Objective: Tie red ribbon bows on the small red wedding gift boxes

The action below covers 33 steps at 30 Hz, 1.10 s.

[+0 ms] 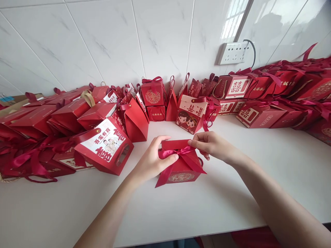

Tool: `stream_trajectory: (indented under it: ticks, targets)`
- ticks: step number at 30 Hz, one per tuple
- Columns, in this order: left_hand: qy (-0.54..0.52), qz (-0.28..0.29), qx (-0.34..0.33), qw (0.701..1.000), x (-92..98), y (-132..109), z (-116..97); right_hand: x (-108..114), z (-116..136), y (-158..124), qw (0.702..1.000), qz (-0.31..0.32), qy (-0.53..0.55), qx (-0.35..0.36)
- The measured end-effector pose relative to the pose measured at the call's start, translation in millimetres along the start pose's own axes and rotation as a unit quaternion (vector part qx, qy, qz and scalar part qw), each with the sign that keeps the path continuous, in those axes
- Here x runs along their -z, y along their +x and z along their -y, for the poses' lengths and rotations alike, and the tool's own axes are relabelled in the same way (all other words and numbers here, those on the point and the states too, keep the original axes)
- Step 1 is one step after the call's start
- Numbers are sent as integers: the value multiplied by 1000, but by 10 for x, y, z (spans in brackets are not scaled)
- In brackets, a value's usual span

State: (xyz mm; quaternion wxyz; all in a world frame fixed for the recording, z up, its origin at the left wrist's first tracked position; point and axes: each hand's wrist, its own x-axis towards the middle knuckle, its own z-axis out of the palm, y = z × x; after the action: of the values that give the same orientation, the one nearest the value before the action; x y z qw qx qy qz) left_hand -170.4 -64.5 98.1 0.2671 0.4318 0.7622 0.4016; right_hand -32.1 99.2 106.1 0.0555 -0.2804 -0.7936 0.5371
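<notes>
A small red gift box (181, 177) with a gold round print stands on the white table in front of me. Across its top runs a dark pink satin ribbon (190, 162), tied in a bow with two tails hanging over the front. My left hand (155, 156) grips the box's left side, its thumb lying on the ribbon by the knot. At the bow's right loop, my right hand (207, 143) pinches the ribbon between thumb and fingers. A twisted cord handle (201, 162) shows at the box's right side.
Red boxes line the tiled wall, stacked at left (64, 112) and right (266, 113). A tilted box with a white printed front (107, 141) lies near my left hand. A cartoon-couple box (190, 115) stands behind. A power socket (232, 53) is on the wall.
</notes>
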Motion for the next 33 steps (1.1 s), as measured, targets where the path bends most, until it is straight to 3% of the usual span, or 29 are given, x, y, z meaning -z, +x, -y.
stream_trajectory:
  ticks: [7,10,15,24,33]
  targets:
    - [12,-28,-167,985,-23,6,52,-47,-56,35,998,-54,6,11]
    - [14,-20,-200,979,-29,12,70,-91,-61,37,997,-72,8,23]
    - [14,-10,-198,980,-26,17,70,-126,-69,36,992,-115,-10,41]
    - [-10,-45,-166,985,-71,24,74,-28,-42,-14,999,-22,27,24]
    - [11,-49,-150,987,-49,8,24,-82,-43,9,998,-45,-30,7]
